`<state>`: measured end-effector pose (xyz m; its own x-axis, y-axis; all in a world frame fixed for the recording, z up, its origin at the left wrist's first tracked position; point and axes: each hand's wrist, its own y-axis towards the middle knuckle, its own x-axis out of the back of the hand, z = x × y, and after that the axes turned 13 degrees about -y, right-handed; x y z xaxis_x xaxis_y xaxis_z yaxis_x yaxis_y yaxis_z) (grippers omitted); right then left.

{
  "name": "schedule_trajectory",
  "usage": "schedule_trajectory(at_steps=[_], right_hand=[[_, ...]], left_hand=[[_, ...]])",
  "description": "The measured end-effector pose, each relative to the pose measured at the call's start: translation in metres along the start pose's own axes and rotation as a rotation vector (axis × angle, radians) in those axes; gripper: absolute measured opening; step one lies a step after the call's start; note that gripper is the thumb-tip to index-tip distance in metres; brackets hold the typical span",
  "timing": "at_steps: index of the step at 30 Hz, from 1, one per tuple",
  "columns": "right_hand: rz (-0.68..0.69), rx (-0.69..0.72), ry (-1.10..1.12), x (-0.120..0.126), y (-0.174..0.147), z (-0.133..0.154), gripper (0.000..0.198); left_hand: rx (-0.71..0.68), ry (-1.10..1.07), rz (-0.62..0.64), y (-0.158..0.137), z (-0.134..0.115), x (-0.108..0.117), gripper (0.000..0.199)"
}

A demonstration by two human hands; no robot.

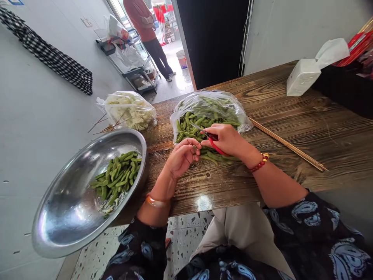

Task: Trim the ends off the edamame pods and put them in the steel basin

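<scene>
Red-handled scissors [215,147] are in my right hand [230,140], its fingers wrapped round the handles and the blades pointing up and left over the pods. My left hand [181,158] is beside it, palm up with fingers curled in and tips close to my right fingers; anything pinched there is too small to make out. Beneath and behind both hands, green edamame pods [186,126] spill from an open clear plastic bag [224,102] onto the wooden table. To my left, a big steel bowl [65,198] holds a heap of pods [121,173].
A bag of cauliflower [131,111] and thin sticks lie behind the bowl. Bamboo skewers [288,144] rest on the table [329,140] at right, with a tissue pack [303,77] farther back. Beyond the table are a trolley [136,72] and a standing person [148,35].
</scene>
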<state>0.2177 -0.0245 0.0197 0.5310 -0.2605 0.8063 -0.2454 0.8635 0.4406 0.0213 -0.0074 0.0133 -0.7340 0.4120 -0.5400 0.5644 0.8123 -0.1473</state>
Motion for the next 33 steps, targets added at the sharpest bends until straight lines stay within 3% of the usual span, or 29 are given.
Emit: schedule_trajectory(at_steps=[3,8,11,14,16,19,22,24,27,30,33], right_hand=[[-0.041,-0.013,0.008,0.001,0.001,-0.003,0.026],[-0.049,-0.028,-0.001,0.001,0.000,-0.001,0.022],[-0.041,-0.038,-0.001,0.000,0.000,0.000,0.023],[-0.039,-0.037,0.000,-0.002,0.000,-0.001,0.024],[-0.052,-0.033,0.011,-0.002,-0.001,-0.002,0.026],[-0.089,-0.034,0.057,-0.002,-0.001,-0.003,0.028],[-0.131,-0.055,0.102,-0.002,-0.001,-0.002,0.033],[-0.141,-0.061,0.107,-0.003,-0.002,-0.002,0.036],[-0.132,-0.061,0.082,-0.006,-0.003,-0.002,0.035],[-0.139,-0.071,0.063,-0.008,-0.003,-0.004,0.034],[-0.161,-0.080,0.071,-0.008,-0.002,-0.006,0.035]], left_hand=[[-0.033,0.270,0.026,0.000,0.004,-0.001,0.020],[-0.260,1.157,0.095,0.000,0.016,-0.004,0.006],[-0.286,1.376,0.120,-0.001,0.020,-0.004,0.012],[-0.301,1.393,0.111,-0.001,0.019,-0.002,0.010],[-0.331,1.295,0.063,0.000,0.016,-0.001,0.011],[-0.318,0.955,-0.012,0.000,0.010,0.002,0.015],[-0.194,0.559,-0.080,-0.002,0.006,0.003,0.025],[-0.129,0.441,-0.085,-0.004,0.006,0.002,0.030],[-0.174,0.539,-0.057,-0.003,0.009,-0.002,0.026],[-0.284,0.742,-0.033,-0.001,0.014,-0.005,0.021],[-0.302,0.974,0.044,-0.001,0.019,-0.008,0.016]])
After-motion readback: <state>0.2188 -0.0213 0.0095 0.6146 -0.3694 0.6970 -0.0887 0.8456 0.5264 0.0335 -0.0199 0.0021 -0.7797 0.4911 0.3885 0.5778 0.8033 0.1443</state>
